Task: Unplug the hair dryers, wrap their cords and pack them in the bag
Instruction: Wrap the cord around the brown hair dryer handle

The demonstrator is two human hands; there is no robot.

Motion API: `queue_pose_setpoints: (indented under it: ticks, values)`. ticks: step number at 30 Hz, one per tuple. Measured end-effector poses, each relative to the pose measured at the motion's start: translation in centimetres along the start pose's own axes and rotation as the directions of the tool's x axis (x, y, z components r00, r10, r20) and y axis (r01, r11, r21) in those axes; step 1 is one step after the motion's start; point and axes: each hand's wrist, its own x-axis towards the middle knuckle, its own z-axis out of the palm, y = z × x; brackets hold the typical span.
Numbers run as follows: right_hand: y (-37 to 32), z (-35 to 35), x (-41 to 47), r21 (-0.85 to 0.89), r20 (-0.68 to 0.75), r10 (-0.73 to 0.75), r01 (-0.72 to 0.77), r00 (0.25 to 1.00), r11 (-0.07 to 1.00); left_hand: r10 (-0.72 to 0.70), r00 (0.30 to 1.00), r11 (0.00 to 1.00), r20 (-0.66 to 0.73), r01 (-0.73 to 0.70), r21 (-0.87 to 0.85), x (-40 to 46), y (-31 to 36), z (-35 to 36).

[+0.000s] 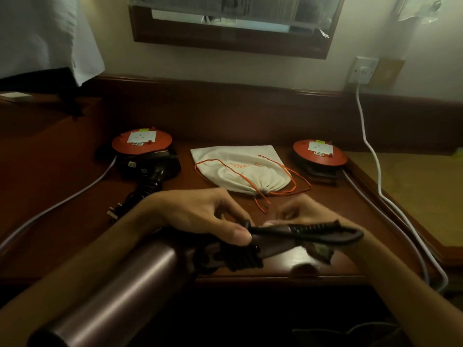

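A brown hair dryer (120, 294) lies across the near table edge, barrel toward me. My left hand (200, 216) grips its handle, where black cord (240, 259) is wound in coils. My right hand (308, 214) is blurred and holds a loop of the same cord (333, 235) just right of the handle. A second, dark hair dryer (152, 169) lies at the back left with its cord wound on the handle and its plug (114, 212) free on the table. The white drawstring bag (240, 166) with orange strings lies flat in the middle, beyond both hands.
Two red round socket reels (141, 141) (320, 152) sit left and right of the bag, each with a grey cable running off the wooden table (313, 264). A white cable hangs from a wall socket (363, 70) at the right. A framed mirror (233, 33) hangs above.
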Motion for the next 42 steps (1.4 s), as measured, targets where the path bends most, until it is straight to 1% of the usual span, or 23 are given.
queue_pose_setpoints:
  ticks: [1, 3, 5, 6, 8, 10, 11, 13, 15, 18, 19, 20, 23, 25, 27, 28, 30, 32, 34, 36, 38, 40, 42]
  values:
    - [-1.0, -0.6, 0.5, -0.076, -0.026, -0.012, 0.01, 1.0, 0.997, -0.068, 0.998, 0.996, 0.014, 0.067, 0.058, 0.3, 0.2, 0.3]
    - [-2.9, -1.7, 1.3, -0.156, -0.076, 0.005, -0.017, 0.997, 0.988, -0.19, 0.982, 0.959, 0.009, 0.183, 0.217, 1.0, 0.3, 0.5]
    - [-5.2, -1.9, 1.6, -0.262, -0.123, -0.034, 0.001, 0.992, 0.965, -0.279, 0.958, 0.908, -0.059, 0.283, 0.31, 1.8, 0.1, 0.6]
    - [-6.3, -1.7, 1.6, -0.348, -0.131, -0.091, 0.04, 0.987, 0.937, -0.296, 0.95, 0.896, -0.097, 0.311, 0.318, 2.2, -0.1, 0.6]
    - [-8.1, -0.7, 0.8, -0.506, -0.072, -0.19, 0.128, 0.979, 0.853, -0.264, 0.953, 0.895, -0.147, 0.299, 0.331, 2.5, -0.9, 0.1]
    - [-9.1, 0.3, -0.2, -0.602, 0.017, -0.211, 0.179, 0.977, 0.778, -0.224, 0.961, 0.914, -0.163, 0.265, 0.306, 2.2, -1.6, -0.8]
    - [-9.2, 0.6, -0.8, -0.611, 0.047, -0.199, 0.186, 0.979, 0.769, -0.215, 0.962, 0.93, -0.17, 0.254, 0.264, 1.9, -1.8, -1.2]
    - [-9.1, 0.6, -1.8, -0.56, 0.089, -0.177, 0.197, 0.98, 0.805, -0.191, 0.961, 0.957, -0.2, 0.227, 0.179, 1.2, -2.1, -2.3]
    - [-8.3, 0.7, -2.4, -0.46, 0.094, -0.216, 0.235, 0.972, 0.856, -0.161, 0.96, 0.976, -0.229, 0.189, 0.106, 0.4, -2.6, -3.1]
    - [-6.6, 1.1, -2.6, -0.171, 0.074, -0.262, 0.271, 0.962, 0.947, -0.115, 0.948, 0.991, -0.296, 0.128, 0.026, -0.5, -3.1, -3.6]
    - [-5.9, 1.4, -2.6, -0.087, 0.083, -0.269, 0.276, 0.96, 0.957, -0.1, 0.945, 0.994, -0.31, 0.11, 0.017, -0.8, -3.2, -3.6]
    - [-5.2, 1.6, -2.6, -0.039, 0.086, -0.282, 0.286, 0.956, 0.957, -0.085, 0.943, 0.995, -0.323, 0.095, 0.014, -0.9, -3.3, -3.6]
    - [-3.5, 1.9, -2.6, 0.018, 0.048, -0.313, 0.312, 0.949, 0.95, -0.054, 0.936, 0.998, -0.348, 0.056, -0.003, -0.9, -3.6, -3.0]
    - [-2.6, 2.4, -2.3, 0.015, 0.0, -0.326, 0.326, 0.945, 0.945, -0.039, 0.93, 0.999, -0.367, 0.036, -0.014, -0.7, -3.5, -2.4]
    - [-1.3, 3.4, -1.4, 0.049, -0.035, -0.287, 0.288, 0.957, 0.956, -0.025, 0.929, 1.0, -0.369, 0.019, -0.02, -0.4, -3.2, -2.0]
    - [-0.6, 3.7, -0.8, 0.046, -0.058, -0.254, 0.256, 0.966, 0.965, -0.013, 0.929, 1.0, -0.37, 0.012, -0.005, -0.2, -3.0, -1.8]
    - [0.5, 4.2, 0.2, -0.048, -0.08, -0.262, 0.259, 0.962, 0.965, 0.022, 0.927, 0.999, -0.374, -0.003, 0.051, 0.0, -2.6, -1.3]
    - [0.9, 3.9, 0.6, -0.103, -0.046, -0.271, 0.265, 0.961, 0.959, 0.033, 0.936, 0.997, -0.352, -0.006, 0.078, 0.0, -2.2, -0.8]
    - [1.0, 3.3, 0.6, -0.052, 0.032, -0.228, 0.23, 0.973, 0.972, 0.009, 0.955, 0.997, -0.297, 0.013, 0.071, 0.0, -1.8, -0.3]
    - [1.8, 2.9, 1.0, 0.004, 0.138, -0.189, 0.19, 0.972, 0.982, 0.001, 0.962, 0.996, -0.274, 0.025, 0.091, 0.2, -2.0, 0.0]
    - [2.9, 2.8, 1.9, 0.077, 0.206, -0.161, 0.148, 0.965, 0.986, 0.013, 0.967, 0.996, -0.254, 0.01, 0.087, 0.7, -2.2, 0.3]
    - [4.1, 2.8, 2.7, 0.198, 0.261, -0.156, 0.106, 0.952, 0.974, 0.02, 0.971, 0.997, -0.236, -0.004, 0.071, 1.1, -2.1, 0.7]
    - [4.9, 2.8, 3.2, 0.305, 0.274, -0.148, 0.061, 0.95, 0.951, 0.022, 0.969, 0.998, -0.247, -0.008, 0.057, 1.5, -2.0, 0.6]
